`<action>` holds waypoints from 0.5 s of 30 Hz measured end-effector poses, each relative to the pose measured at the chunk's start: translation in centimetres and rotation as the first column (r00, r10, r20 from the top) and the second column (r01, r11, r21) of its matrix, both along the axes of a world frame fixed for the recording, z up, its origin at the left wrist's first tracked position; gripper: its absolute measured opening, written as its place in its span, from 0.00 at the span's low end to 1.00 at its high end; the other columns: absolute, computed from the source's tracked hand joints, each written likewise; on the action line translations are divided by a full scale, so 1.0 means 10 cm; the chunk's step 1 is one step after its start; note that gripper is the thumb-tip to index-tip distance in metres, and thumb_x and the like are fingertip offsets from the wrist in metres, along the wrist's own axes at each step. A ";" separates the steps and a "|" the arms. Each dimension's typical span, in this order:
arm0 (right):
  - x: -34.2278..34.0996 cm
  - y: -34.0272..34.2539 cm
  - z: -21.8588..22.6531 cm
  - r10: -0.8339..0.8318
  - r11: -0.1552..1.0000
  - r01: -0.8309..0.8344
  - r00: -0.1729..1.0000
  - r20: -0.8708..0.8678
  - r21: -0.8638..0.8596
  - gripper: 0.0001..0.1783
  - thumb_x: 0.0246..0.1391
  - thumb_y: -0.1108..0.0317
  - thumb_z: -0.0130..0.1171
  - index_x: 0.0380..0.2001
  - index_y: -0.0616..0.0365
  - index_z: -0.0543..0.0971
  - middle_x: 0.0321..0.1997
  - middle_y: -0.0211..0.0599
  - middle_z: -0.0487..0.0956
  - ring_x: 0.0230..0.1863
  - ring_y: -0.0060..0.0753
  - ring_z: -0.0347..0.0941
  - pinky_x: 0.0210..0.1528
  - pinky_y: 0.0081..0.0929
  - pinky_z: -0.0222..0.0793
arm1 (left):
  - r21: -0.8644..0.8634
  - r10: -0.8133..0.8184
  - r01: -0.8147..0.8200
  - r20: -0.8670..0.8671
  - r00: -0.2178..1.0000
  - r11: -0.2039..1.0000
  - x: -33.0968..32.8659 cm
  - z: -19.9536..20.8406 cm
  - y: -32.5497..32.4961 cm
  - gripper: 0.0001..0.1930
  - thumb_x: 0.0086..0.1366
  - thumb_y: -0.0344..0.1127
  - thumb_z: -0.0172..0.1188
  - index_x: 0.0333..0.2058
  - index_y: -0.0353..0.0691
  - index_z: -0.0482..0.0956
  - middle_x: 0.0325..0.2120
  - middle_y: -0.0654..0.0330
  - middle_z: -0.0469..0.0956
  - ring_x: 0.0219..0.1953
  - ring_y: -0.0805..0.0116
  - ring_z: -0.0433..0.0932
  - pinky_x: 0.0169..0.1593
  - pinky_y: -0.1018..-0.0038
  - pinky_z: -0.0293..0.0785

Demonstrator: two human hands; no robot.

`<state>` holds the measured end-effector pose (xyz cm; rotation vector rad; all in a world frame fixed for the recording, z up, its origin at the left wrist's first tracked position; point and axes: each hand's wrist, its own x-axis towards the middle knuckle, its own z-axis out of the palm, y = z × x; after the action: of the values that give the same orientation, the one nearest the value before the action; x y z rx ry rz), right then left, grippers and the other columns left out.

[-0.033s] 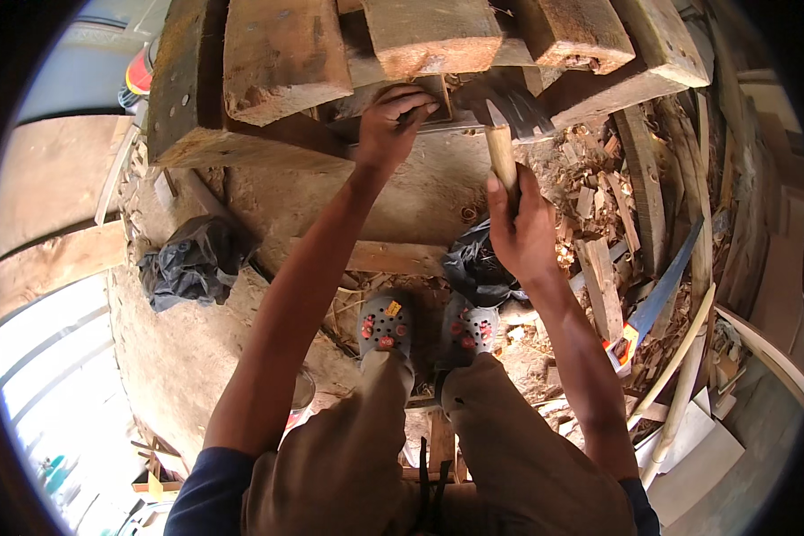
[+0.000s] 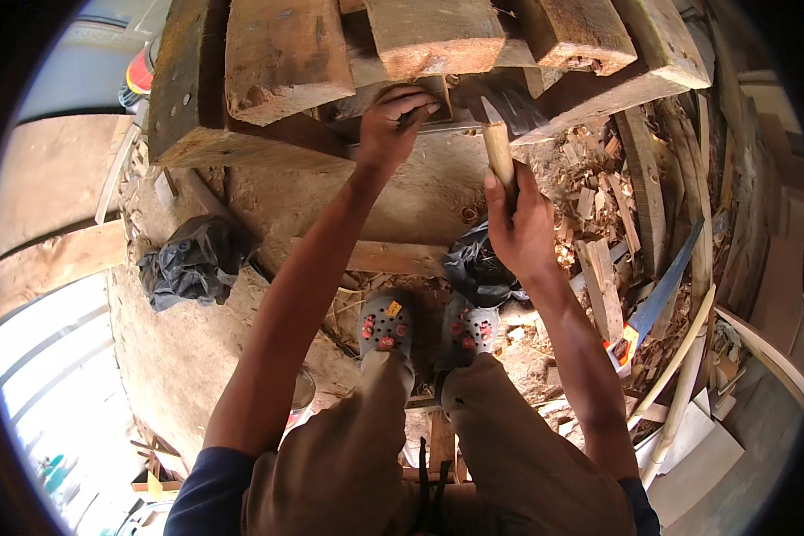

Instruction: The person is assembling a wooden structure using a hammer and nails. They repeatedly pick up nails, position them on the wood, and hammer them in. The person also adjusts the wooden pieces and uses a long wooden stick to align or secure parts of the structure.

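My right hand (image 2: 523, 223) is closed around the pale wooden handle of a hatchet-like tool (image 2: 500, 147). Its dark metal head is smeared by motion under the front of a heavy timber bench (image 2: 438, 54). My left hand (image 2: 393, 121) is up under the same beams, its fingers curled together beside a thin brown wooden piece (image 2: 444, 96). What those fingers pinch, if anything, is hidden. Both arms reach forward, the left hand a little left of the tool's head.
Wood chips and offcuts (image 2: 590, 196) litter the ground at right, near a blue-bladed handsaw (image 2: 665, 277) and long poles (image 2: 679, 402). Black plastic bags (image 2: 192, 263) lie at left and by my feet. A plank (image 2: 393, 257) crosses in front of my clogs (image 2: 386, 326).
The tool's head has shifted slightly left and blurred, its handle tilting a little with my right hand. My left hand stays in place.
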<state>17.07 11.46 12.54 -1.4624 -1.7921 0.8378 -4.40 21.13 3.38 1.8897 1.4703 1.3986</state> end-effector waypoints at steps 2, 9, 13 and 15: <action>-0.04 0.06 -0.01 -0.004 0.999 0.004 1.000 0.005 -0.032 0.14 0.66 0.65 0.57 0.47 0.63 0.71 0.25 0.58 0.79 0.29 0.67 0.80 0.26 0.51 0.72 | -0.015 -0.001 0.001 0.008 1.000 1.000 0.01 0.01 -0.01 0.07 0.59 0.28 0.69 0.38 0.40 0.88 0.38 0.58 0.85 0.44 0.59 0.82 0.50 0.68 0.77; -0.13 0.09 -0.12 0.007 1.000 -0.008 0.999 0.036 0.026 0.14 0.66 0.65 0.57 0.46 0.65 0.70 0.23 0.59 0.79 0.27 0.67 0.79 0.25 0.52 0.72 | 0.019 -0.013 0.013 -0.006 1.000 1.000 -0.01 0.00 -0.03 0.09 0.58 0.27 0.68 0.38 0.42 0.88 0.39 0.59 0.85 0.45 0.59 0.81 0.51 0.68 0.77; -0.17 0.12 -0.18 0.017 1.000 -0.016 0.998 0.061 -0.016 0.14 0.66 0.65 0.57 0.46 0.65 0.69 0.22 0.59 0.78 0.26 0.67 0.79 0.24 0.53 0.71 | 0.027 -0.022 0.023 -0.025 0.999 0.999 0.00 -0.03 0.00 0.09 0.57 0.25 0.67 0.37 0.43 0.89 0.39 0.59 0.84 0.46 0.59 0.81 0.51 0.68 0.77; -0.19 0.15 -0.22 0.029 0.999 -0.031 0.997 0.072 0.030 0.15 0.66 0.65 0.57 0.46 0.65 0.69 0.22 0.59 0.78 0.26 0.67 0.78 0.24 0.53 0.71 | 0.045 -0.008 0.009 -0.043 0.999 0.999 -0.03 -0.06 0.01 0.09 0.57 0.26 0.67 0.36 0.43 0.89 0.39 0.59 0.84 0.46 0.59 0.81 0.51 0.68 0.77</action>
<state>15.13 12.97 10.34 -1.4657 -1.8761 0.7779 -4.70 21.22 2.74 1.9622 1.4603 1.4071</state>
